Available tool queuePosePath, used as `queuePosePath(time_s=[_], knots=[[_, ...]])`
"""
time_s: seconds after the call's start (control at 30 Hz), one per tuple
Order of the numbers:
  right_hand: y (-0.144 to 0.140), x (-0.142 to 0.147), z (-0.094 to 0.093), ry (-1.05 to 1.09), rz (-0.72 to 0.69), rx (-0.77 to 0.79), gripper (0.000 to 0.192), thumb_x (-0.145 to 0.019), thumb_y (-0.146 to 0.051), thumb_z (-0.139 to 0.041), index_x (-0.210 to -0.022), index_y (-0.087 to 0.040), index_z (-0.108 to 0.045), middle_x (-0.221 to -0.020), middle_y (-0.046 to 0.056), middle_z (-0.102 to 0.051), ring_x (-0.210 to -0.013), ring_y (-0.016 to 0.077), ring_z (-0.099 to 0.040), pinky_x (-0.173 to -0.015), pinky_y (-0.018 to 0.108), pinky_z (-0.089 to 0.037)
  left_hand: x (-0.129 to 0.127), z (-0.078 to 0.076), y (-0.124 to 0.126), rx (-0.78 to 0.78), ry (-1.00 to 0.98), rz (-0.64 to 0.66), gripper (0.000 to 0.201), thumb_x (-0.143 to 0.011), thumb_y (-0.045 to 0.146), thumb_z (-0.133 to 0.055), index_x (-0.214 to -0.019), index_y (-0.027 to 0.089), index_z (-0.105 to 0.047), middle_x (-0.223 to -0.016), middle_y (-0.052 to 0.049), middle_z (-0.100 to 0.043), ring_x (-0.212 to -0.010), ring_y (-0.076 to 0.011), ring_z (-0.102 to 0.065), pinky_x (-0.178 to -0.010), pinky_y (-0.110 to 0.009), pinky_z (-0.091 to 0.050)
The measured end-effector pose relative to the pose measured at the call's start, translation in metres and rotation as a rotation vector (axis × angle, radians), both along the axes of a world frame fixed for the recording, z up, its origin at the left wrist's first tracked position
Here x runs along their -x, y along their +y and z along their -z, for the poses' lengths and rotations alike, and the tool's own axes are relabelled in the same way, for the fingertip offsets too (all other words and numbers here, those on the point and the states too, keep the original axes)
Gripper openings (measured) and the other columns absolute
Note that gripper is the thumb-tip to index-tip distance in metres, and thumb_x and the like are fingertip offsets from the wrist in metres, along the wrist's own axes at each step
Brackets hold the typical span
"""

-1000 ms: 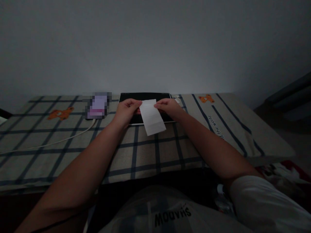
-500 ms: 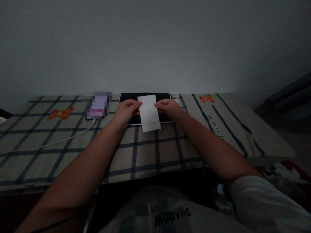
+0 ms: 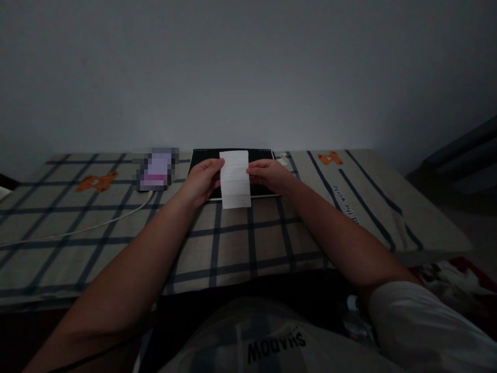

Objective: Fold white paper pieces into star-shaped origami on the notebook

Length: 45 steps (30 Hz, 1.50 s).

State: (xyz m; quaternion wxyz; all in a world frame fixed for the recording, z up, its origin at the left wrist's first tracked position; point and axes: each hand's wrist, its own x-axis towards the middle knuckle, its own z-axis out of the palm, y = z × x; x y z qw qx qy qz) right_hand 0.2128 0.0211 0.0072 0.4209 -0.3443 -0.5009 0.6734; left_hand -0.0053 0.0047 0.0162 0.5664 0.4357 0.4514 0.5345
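Note:
Between my hands is a white sheet of paper (image 3: 235,181), narrow and upright, with faint horizontal creases across it. My left hand (image 3: 204,178) pinches its left edge, thumb in front. On the opposite edge my right hand (image 3: 269,173) grips the paper between thumb and fingers. Behind the paper lies a flat black board or pad (image 3: 262,155) with a pale border and small marks along its far edge. The paper hides the middle of it.
A checked cloth (image 3: 233,243) covers the table against a grey wall. To the left lies a phone (image 3: 157,170), its screen blurred, with a white cable (image 3: 116,218). A small pale object (image 3: 282,159) sits right of the board. Below the table edge stands a clear bottle (image 3: 355,316).
The paper has straightened from a slight tilt, its lower end swinging left. Its creases show more now. Both hands stay in nearly the same place.

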Motion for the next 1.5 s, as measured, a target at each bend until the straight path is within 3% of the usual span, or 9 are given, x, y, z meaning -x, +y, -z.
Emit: queuePosePath(time_s=[0.23, 0.37, 0.47, 0.63, 0.83, 0.97, 1.2, 1.33, 1.5], knots=[[0.005, 0.001, 0.001, 0.013, 0.176, 0.005, 0.018, -0.072, -0.020, -0.091, -0.084, -0.019, -0.078, -0.087, 0.002, -0.081, -0.080, 0.0128, -0.072, -0.080, 0.028, -0.063, 0.003, 0.006, 0.004, -0.249, 0.316, -0.243, 0.027, -0.075, 0.029, -0.087, -0.096, 0.021, -0.072, -0.073, 0.003, -0.067, -0.061, -0.0123, -0.059, -0.055, -0.022, -0.046], [0.006, 0.002, 0.002, 0.008, 0.232, -0.015, 0.020, -0.071, -0.023, -0.092, -0.084, -0.020, -0.077, -0.085, 0.001, -0.079, -0.076, 0.0126, -0.070, -0.080, 0.030, -0.062, 0.005, 0.004, 0.000, -0.302, 0.488, -0.218, 0.019, -0.076, 0.034, -0.087, -0.083, 0.020, -0.077, -0.067, 0.001, -0.067, -0.058, -0.0129, -0.056, -0.054, -0.024, -0.043], [0.004, 0.005, 0.001, 0.012, 0.240, -0.035, 0.022, -0.070, -0.026, -0.093, -0.085, -0.020, -0.078, -0.086, 0.000, -0.079, -0.077, 0.0124, -0.070, -0.081, 0.031, -0.063, 0.003, 0.007, -0.003, -0.307, 0.530, -0.180, 0.020, -0.078, 0.037, -0.087, -0.087, 0.019, -0.083, -0.073, -0.002, -0.074, -0.061, -0.0153, -0.061, -0.059, -0.027, -0.049], [-0.001, 0.011, -0.004, 0.041, 0.230, -0.062, 0.029, -0.065, -0.031, -0.095, -0.085, -0.020, -0.077, -0.083, -0.001, -0.078, -0.076, 0.0124, -0.071, -0.078, 0.029, -0.064, 0.001, 0.013, -0.004, -0.351, 0.489, -0.137, 0.037, -0.076, 0.043, -0.090, -0.103, 0.018, -0.087, -0.092, -0.006, -0.083, -0.076, -0.0185, -0.071, -0.075, -0.031, -0.059], [-0.005, 0.010, -0.005, 0.062, 0.192, -0.085, 0.036, -0.063, -0.036, -0.097, -0.090, -0.021, -0.078, -0.089, 0.000, -0.079, -0.084, 0.0142, -0.073, -0.084, 0.031, -0.065, -0.005, 0.013, -0.009, -0.240, 0.330, -0.005, 0.074, -0.062, 0.052, -0.100, -0.124, 0.016, -0.082, -0.106, -0.009, -0.084, -0.091, -0.0232, -0.077, -0.085, -0.037, -0.064], [-0.006, 0.011, -0.002, 0.089, 0.158, -0.110, 0.037, -0.065, -0.037, -0.098, -0.090, -0.021, -0.076, -0.089, 0.000, -0.080, -0.085, 0.0148, -0.074, -0.085, 0.031, -0.066, -0.008, 0.011, -0.013, -0.163, 0.222, 0.130, 0.081, -0.064, 0.050, -0.100, -0.135, 0.017, -0.077, -0.113, -0.011, -0.084, -0.102, -0.0273, -0.079, -0.087, -0.039, -0.065], [-0.004, 0.013, -0.005, 0.103, 0.229, -0.039, 0.017, -0.079, -0.023, -0.087, -0.091, -0.019, -0.077, -0.085, 0.001, -0.080, -0.077, 0.0120, -0.074, -0.079, 0.027, -0.065, -0.008, 0.021, -0.008, -0.143, 0.159, 0.346, 0.104, -0.069, 0.037, -0.098, -0.161, 0.017, -0.055, -0.140, -0.017, -0.076, -0.122, -0.0296, -0.075, -0.103, -0.041, -0.060], [-0.005, 0.012, -0.007, 0.086, 0.238, -0.037, 0.012, -0.083, -0.019, -0.084, -0.092, -0.018, -0.078, -0.089, 0.002, -0.082, -0.079, 0.0126, -0.076, -0.083, 0.028, -0.066, -0.010, 0.021, -0.010, -0.194, 0.131, 0.352, 0.104, -0.070, 0.031, -0.097, -0.162, 0.018, -0.053, -0.149, -0.017, -0.072, -0.125, -0.0275, -0.074, -0.109, -0.040, -0.057], [-0.010, 0.012, -0.007, 0.088, 0.158, -0.105, 0.025, -0.080, -0.024, -0.091, -0.100, -0.019, -0.077, -0.094, 0.002, -0.083, -0.086, 0.0145, -0.079, -0.090, 0.031, -0.068, -0.011, 0.015, -0.015, -0.205, 0.072, 0.396, 0.081, -0.075, 0.035, -0.096, -0.148, 0.022, -0.063, -0.139, -0.014, -0.077, -0.128, -0.0290, -0.074, -0.097, -0.033, -0.061]])
